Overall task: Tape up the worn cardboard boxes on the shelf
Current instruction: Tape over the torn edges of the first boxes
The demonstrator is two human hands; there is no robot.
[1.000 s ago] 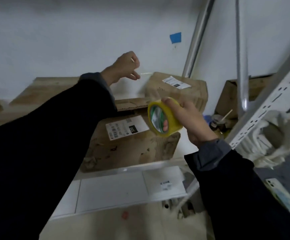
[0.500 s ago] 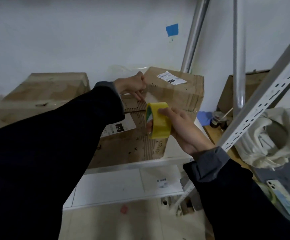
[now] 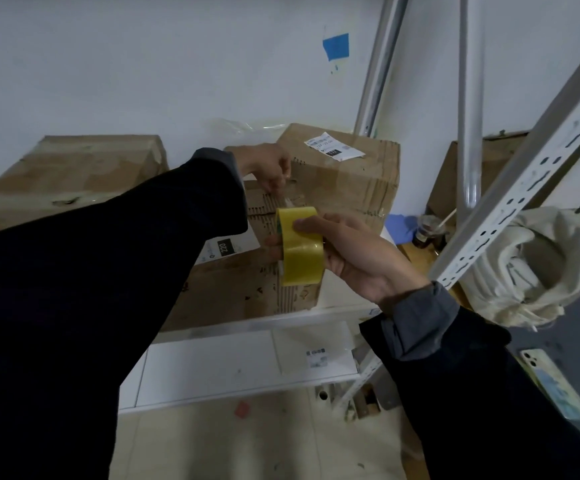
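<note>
My right hand (image 3: 350, 258) grips a glossy yellow tape roll (image 3: 300, 245), its round core facing left, just in front of a dented, corrugated cardboard box (image 3: 247, 289) on the white metal shelf (image 3: 247, 362). My left hand (image 3: 271, 168) pinches the clear strip's free end (image 3: 286, 199) against the box's ribbed top edge; my dark sleeve hides the box's left half.

The shelf (image 3: 247, 327) is crowded by three boxes (image 3: 350, 181) set close together, while open room is left above them before the wall (image 3: 143, 64).
</note>
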